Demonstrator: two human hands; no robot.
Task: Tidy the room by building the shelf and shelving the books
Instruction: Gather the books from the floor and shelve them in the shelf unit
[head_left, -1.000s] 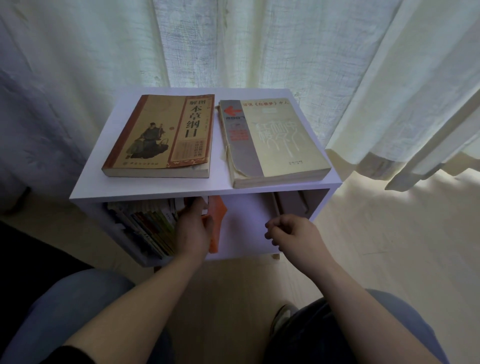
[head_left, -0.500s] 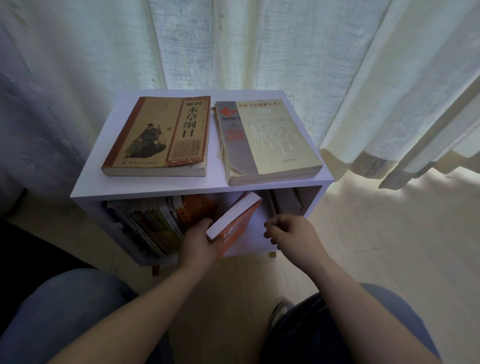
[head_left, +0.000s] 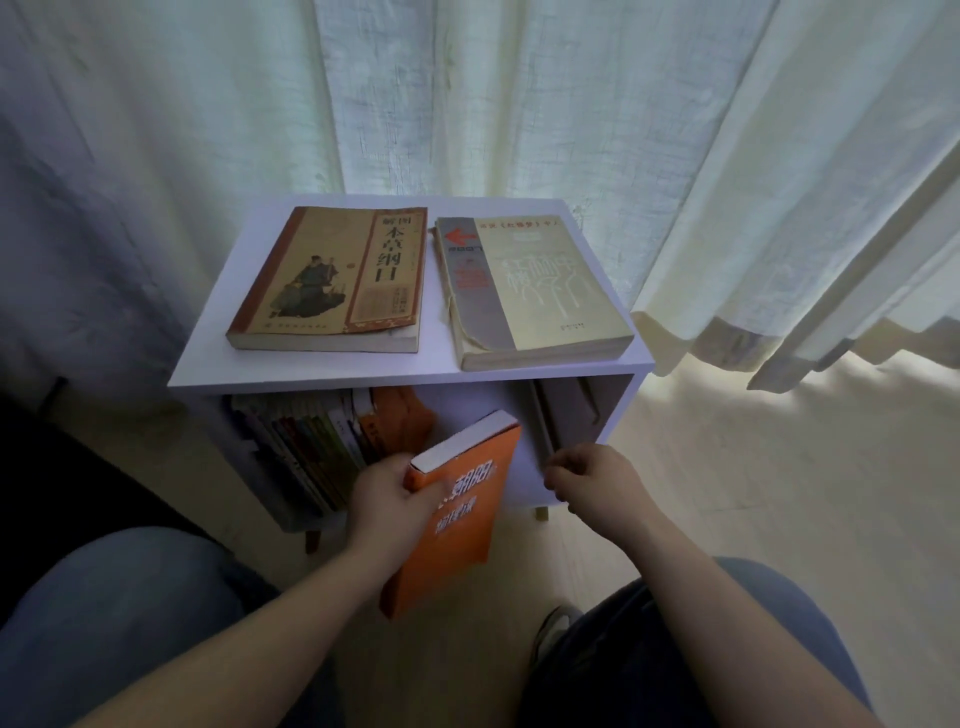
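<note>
From my remote seat I see the left hand (head_left: 395, 499) reaching forward with the wrist straight, thumb on top and fingers wrapped around the upper corner of a glossy orange paperback book (head_left: 457, 525). The book hangs tilted in front of the open compartment of the white laminate box shelf (head_left: 311, 375), its white page edge facing up. The right hand (head_left: 592, 480) hovers apart from it at the shelf's front edge, fingers curled into a loose fist with nothing visible inside (whether it brushes the shelf, I cannot tell). A row of thin colourful upright books (head_left: 306, 441) fills the compartment's left side. On top lie a worn brown illustrated paperback (head_left: 332, 275) and a frayed pale yellow paperback (head_left: 540, 291), flat, side by side, in front of a coarse-woven cream curtain (head_left: 519, 104).
</note>
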